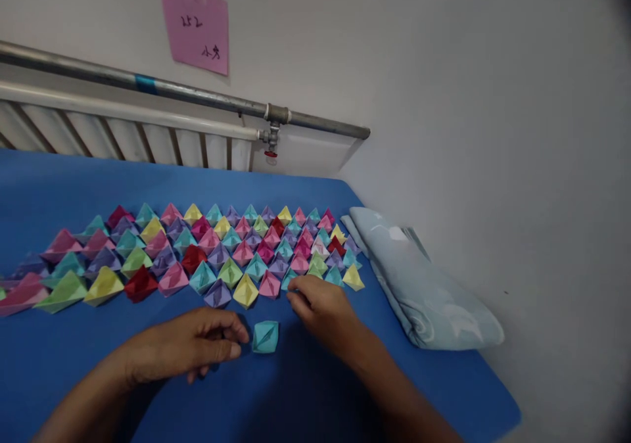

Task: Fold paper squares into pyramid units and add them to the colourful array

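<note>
A teal folded paper boat [265, 336] sits by itself on the blue table, in front of several rows of paper boats. My left hand [197, 344] is just left of it, fingers loosely bent and apart, holding nothing. At the front row, my right hand [325, 308] has its thumb and forefinger closed at the edge of another teal paper boat [287, 279], partly covered by the fingers. Left of that one stand a pink boat [269, 285] and a yellow boat [246, 291]. A yellow boat [353, 277] ends the row on the right.
The blue table [394, 390] meets a wall on the right. A folded pale blue cloth [424, 285] lies along its right edge. Behind the table run a radiator [217, 147] and a metal pipe [197, 93]. A pink paper note [197, 25] is taped above.
</note>
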The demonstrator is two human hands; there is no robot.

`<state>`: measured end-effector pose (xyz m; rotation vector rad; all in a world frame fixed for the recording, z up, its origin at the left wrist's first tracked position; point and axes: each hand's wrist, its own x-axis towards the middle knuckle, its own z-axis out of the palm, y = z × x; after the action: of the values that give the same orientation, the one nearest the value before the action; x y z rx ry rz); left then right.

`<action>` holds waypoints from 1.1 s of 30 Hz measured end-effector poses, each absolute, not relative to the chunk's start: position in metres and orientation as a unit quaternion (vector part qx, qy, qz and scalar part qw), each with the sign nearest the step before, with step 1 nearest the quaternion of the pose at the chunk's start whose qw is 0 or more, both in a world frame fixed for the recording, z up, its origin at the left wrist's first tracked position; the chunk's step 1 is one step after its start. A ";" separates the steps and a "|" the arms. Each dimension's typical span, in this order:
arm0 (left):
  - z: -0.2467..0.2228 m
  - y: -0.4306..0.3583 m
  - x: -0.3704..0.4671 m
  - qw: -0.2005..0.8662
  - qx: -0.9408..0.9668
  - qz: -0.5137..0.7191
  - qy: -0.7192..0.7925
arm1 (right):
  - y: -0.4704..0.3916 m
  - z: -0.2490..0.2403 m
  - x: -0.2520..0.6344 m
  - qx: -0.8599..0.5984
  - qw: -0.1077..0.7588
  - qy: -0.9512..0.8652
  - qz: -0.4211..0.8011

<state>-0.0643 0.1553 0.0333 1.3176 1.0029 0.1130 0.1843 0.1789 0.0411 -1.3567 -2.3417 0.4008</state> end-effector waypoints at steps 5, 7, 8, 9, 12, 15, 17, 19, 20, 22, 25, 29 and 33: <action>0.031 0.155 -0.066 0.679 0.588 0.055 0.437 | 0.179 0.038 0.183 -0.474 0.209 -0.846 0.129; 0.031 0.155 -0.066 0.678 0.589 0.053 0.437 | 0.177 0.034 0.181 -0.462 0.201 -0.855 0.124; 0.031 0.155 -0.066 0.677 0.589 0.052 0.438 | 0.176 0.032 0.179 -0.460 0.196 -0.857 0.121; 0.031 0.156 -0.066 0.676 0.590 0.050 0.438 | 0.175 0.030 0.178 -0.461 0.190 -0.859 0.117; 0.031 0.156 -0.066 0.675 0.592 0.049 0.438 | 0.174 0.025 0.174 -0.473 0.174 -0.858 0.102; 0.032 0.156 -0.066 0.677 0.592 0.052 0.435 | 0.174 0.023 0.172 -0.472 0.158 -0.861 0.100; 0.032 0.155 -0.066 0.677 0.590 0.054 0.436 | 0.173 0.023 0.170 -0.469 0.154 -0.863 0.101; 0.032 0.155 -0.065 0.677 0.591 0.054 0.436 | 0.173 0.023 0.169 -0.466 0.156 -0.865 0.103; 0.032 0.155 -0.065 0.677 0.590 0.054 0.436 | 0.173 0.023 0.169 -0.464 0.157 -0.866 0.105; 0.032 0.155 -0.065 0.677 0.591 0.054 0.436 | 0.173 0.022 0.168 -0.457 0.162 -0.868 0.108; 0.032 0.155 -0.065 0.677 0.591 0.058 0.435 | 0.174 0.017 0.168 -0.450 0.175 -0.869 0.106; 0.033 0.155 -0.065 0.683 0.582 0.061 0.436 | 0.176 0.012 0.169 -0.449 0.189 -0.867 0.107; 0.034 0.154 -0.064 0.686 0.576 0.065 0.439 | 0.177 0.012 0.169 -0.448 0.182 -0.869 0.108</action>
<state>-0.0644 0.1543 0.0341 1.2906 0.9841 0.1457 0.1689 0.1766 0.0115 -1.2634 -2.4523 0.3048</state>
